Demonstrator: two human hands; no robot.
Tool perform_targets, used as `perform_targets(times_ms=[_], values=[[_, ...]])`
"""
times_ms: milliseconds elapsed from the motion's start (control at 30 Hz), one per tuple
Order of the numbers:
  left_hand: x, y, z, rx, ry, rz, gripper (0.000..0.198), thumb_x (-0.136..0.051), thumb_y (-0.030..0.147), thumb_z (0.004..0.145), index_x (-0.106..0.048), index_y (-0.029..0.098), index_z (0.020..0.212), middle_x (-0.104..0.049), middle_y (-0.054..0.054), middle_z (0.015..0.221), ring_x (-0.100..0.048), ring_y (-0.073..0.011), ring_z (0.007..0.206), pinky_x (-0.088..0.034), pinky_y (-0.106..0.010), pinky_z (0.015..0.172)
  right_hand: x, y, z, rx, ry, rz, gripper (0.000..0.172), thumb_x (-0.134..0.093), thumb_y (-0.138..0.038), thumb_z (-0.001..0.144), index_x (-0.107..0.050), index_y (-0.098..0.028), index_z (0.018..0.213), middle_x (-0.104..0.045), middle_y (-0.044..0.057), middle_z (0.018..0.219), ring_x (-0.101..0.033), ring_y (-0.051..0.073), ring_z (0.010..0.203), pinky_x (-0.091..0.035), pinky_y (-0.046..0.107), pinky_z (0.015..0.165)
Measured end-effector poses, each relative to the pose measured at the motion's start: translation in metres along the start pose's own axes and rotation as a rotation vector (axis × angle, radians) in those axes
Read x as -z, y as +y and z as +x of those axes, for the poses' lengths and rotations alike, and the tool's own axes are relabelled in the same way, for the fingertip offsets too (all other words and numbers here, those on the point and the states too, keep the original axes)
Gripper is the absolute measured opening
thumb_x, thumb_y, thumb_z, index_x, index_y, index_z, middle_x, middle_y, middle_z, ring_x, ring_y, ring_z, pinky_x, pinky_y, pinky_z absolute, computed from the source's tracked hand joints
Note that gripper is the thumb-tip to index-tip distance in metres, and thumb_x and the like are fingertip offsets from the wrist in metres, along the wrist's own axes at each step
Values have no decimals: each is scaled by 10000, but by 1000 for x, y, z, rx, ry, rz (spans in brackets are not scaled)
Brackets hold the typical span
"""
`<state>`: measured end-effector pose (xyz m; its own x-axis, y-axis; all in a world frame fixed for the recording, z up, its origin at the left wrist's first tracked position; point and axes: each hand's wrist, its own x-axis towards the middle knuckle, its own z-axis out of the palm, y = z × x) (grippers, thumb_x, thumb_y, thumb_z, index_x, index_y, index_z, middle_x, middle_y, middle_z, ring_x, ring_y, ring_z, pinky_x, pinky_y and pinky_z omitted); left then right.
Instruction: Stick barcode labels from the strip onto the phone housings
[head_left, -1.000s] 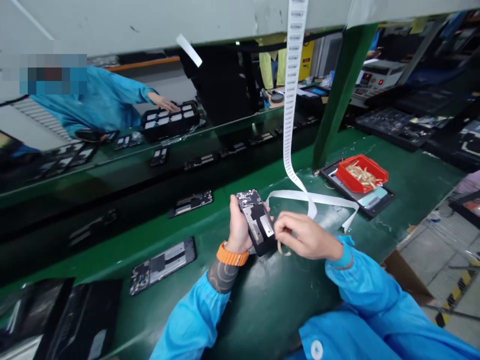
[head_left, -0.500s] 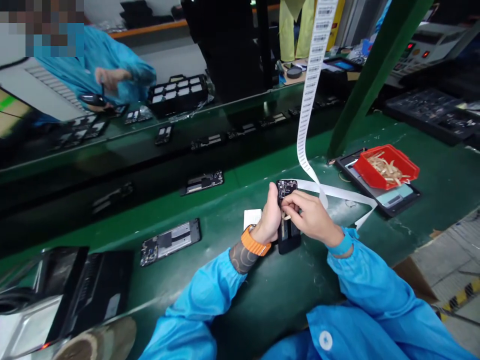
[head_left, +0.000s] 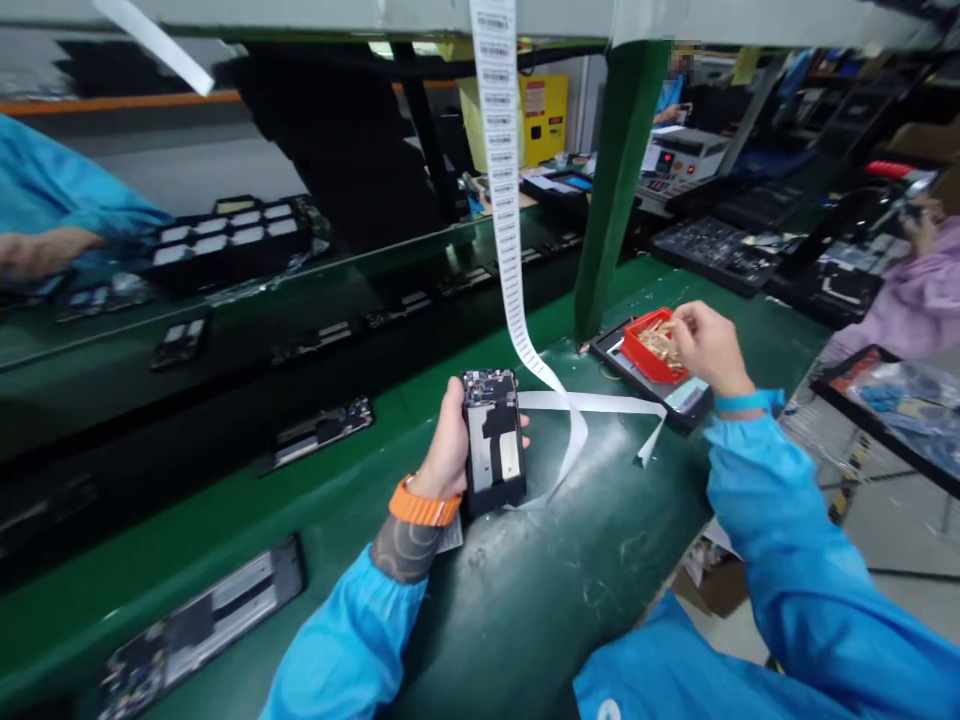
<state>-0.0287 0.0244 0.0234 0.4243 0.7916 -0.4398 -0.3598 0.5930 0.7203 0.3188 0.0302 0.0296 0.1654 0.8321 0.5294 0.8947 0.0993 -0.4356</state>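
Observation:
My left hand (head_left: 448,450) is closed round an open phone chassis (head_left: 493,440), holding it upright above the green bench with its inner parts facing me. My right hand (head_left: 706,345) is stretched out to the right over a small red bin (head_left: 646,356) of thin tan parts (head_left: 658,340). Its fingers are pinched together among those parts; what they hold is too small to make out. The red bin rests on a black tray (head_left: 679,403). An orange watch band sits on my left wrist.
A white label strip (head_left: 504,200) hangs from above and curls across the bench (head_left: 547,580) near the phone. More phone chassis (head_left: 319,428) lie on the conveyor (head_left: 225,400), one (head_left: 202,625) at lower left. A green post (head_left: 611,190) stands behind the bin. Another person's hand (head_left: 37,250) shows at far left.
My right hand left the phone chassis and reached right to the red bin. The left hand kept hold of the chassis. The view swung to the right.

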Motion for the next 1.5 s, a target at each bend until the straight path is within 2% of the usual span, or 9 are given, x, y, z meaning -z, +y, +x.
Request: perform_targets(times_ms=[167, 333, 400, 500, 700, 933, 1233, 1400, 1500], values=[[-14, 8, 52, 120, -98, 33, 763, -221, 733, 967, -673, 120, 989, -724, -161, 747, -713, -281, 562, -566, -362, 485, -14, 74, 38, 4, -280, -328, 207, -503, -246, 896, -636, -163, 761, -678, 126, 822, -584, 229, 782, -376, 338, 726], [-17, 9, 67, 47, -262, -130, 789, -197, 693, 992, -683, 88, 1135, -738, -180, 919, -724, -267, 682, -614, -435, 604, -8, 79, 36, -79, -173, -399, 320, -479, -339, 931, -685, -152, 772, -668, 176, 928, -590, 306, 940, -403, 399, 764], [-14, 9, 54, 22, -336, -179, 806, -181, 682, 997, -670, 70, 1185, -719, -210, 1088, -718, -259, 731, -618, -454, 633, -1, 63, 30, -139, -37, -383, 239, -546, -260, 859, -709, -137, 984, -658, 200, 1075, -582, 345, 1038, -435, 448, 823], [-4, 8, 23, 33, -454, -213, 889, -163, 735, 967, -632, 42, 1269, -682, -244, 1178, -709, -275, 798, -610, -464, 670, -5, -3, 4, -47, 113, -127, 347, -583, -187, 812, -657, -156, 1150, -651, 179, 1133, -603, 330, 1045, -478, 491, 887], [31, -8, -45, 66, -566, -185, 1023, -378, 883, 819, -501, 84, 1446, -714, -205, 1021, -720, -334, 783, -566, -454, 690, -47, -155, -74, 292, -250, 698, 119, -607, -215, 927, -663, -224, 1031, -696, 64, 1018, -664, 194, 839, -566, 347, 745], [41, -21, -78, 34, -595, -274, 1039, -369, 908, 791, -493, 110, 1445, -705, -173, 940, -693, -328, 755, -536, -445, 682, -62, -159, -88, 545, -224, 757, 188, -611, -177, 943, -693, -237, 1101, -713, 90, 1053, -692, 242, 985, -590, 421, 841], [26, -36, -72, 17, -468, -461, 1040, -190, 902, 829, -553, 114, 1404, -690, -202, 1021, -645, -290, 773, -522, -427, 650, -61, -148, -92, 655, 46, 493, 174, -645, -174, 911, -756, -306, 935, -708, 52, 904, -661, 221, 826, -568, 406, 714], [17, -33, -70, 1, -385, -478, 938, -310, 862, 846, -599, 111, 1328, -701, -158, 897, -694, -312, 736, -540, -450, 685, -70, -144, -98, 502, 46, 452, 106, -656, -255, 887, -730, -303, 829, -712, 64, 881, -672, 265, 863, -557, 475, 778], [25, -29, -70, 0, -127, -442, 549, -441, 553, 977, -650, 82, 1167, -723, -155, 871, -711, -275, 730, -560, -419, 718, -75, -137, -91, 225, 107, 609, 81, -636, -301, 897, -674, -256, 840, -695, 63, 844, -676, 251, 830, -562, 456, 763]])
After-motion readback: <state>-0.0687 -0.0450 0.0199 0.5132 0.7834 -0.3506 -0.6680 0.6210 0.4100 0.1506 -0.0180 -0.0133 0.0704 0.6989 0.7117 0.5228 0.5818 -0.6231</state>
